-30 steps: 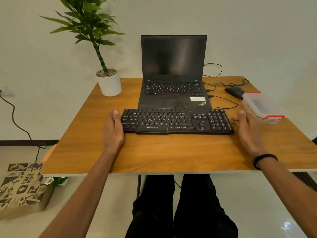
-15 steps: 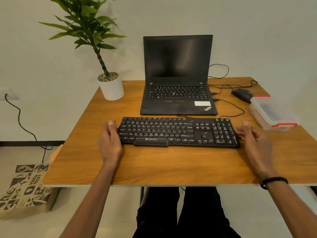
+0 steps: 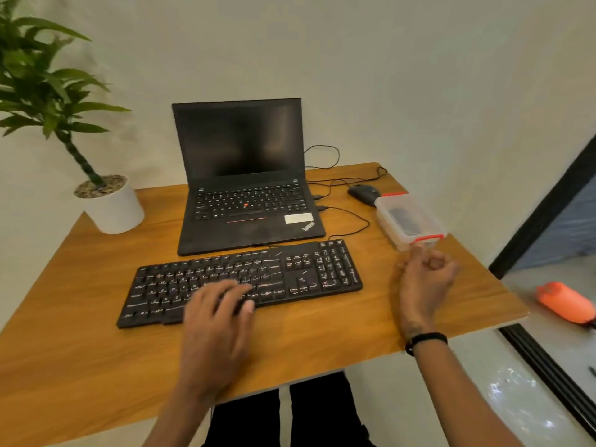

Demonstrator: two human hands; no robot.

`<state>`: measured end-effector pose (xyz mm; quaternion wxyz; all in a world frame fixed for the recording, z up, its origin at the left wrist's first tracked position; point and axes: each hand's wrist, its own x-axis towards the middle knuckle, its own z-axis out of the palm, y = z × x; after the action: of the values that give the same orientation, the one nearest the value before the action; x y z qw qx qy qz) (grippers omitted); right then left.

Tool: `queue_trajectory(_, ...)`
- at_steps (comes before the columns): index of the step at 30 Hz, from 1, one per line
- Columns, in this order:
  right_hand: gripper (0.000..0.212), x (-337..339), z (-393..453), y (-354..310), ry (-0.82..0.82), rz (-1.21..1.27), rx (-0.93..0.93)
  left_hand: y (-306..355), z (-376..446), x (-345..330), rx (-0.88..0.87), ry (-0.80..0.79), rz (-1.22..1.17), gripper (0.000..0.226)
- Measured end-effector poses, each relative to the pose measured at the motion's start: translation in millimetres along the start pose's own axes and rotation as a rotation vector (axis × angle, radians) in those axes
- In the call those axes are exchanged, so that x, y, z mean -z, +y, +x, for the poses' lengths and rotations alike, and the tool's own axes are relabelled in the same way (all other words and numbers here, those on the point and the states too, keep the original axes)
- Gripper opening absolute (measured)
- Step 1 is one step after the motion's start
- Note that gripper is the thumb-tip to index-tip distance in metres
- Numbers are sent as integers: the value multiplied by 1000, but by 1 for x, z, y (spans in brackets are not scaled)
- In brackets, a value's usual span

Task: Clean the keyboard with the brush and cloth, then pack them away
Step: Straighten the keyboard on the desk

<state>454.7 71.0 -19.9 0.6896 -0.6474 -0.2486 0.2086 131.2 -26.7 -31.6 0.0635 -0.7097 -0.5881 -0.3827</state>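
Observation:
A black keyboard (image 3: 290,272) lies across the middle of the wooden desk (image 3: 80,317), its keys streaked with white dust. My left hand (image 3: 219,314) rests flat on its front middle keys, fingers spread, holding nothing. My right hand (image 3: 422,279) hovers to the right of the keyboard, fingers loosely curled and empty, just in front of a clear plastic box with red clips (image 3: 409,221). The box lid is on and something dark shows inside. No brush or cloth is visible outside the box.
An open black laptop (image 3: 245,188) stands behind the keyboard. A mouse (image 3: 362,192) and cables lie at the back right. A potted plant in a white pot (image 3: 113,204) stands back left. An orange object (image 3: 564,301) lies on the floor at right.
Both hands have let go of the keyboard's ends. My left hand moved onto the keys, my right hand moved right toward the box. The camera view has swung to the right.

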Motion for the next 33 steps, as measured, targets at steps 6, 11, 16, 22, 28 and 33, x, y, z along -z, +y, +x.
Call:
queue_trajectory(6,48,0,22,-10,44,15,-11,70,6,-54,-244,-194,-89,21)
queue_trajectory(11,29,-2,7,-5,-51,-81,54,69,8,-53,-44,-75,-72,20)
queue_trajectory(16,41,-18,-34,-7,-505,-176,145,13,18,-15,450,48,66,52)
queue_trajectory(22,32,-36,-55,-6,-665,-240,227,-87,5,36,778,165,51,75)
queue_trajectory(28,23,-34,-60,-9,-666,-270,297,-83,5,44,749,190,-130,55)
queue_trajectory(33,28,-24,-65,-7,-653,-279,304,-85,-14,50,735,207,-172,64)
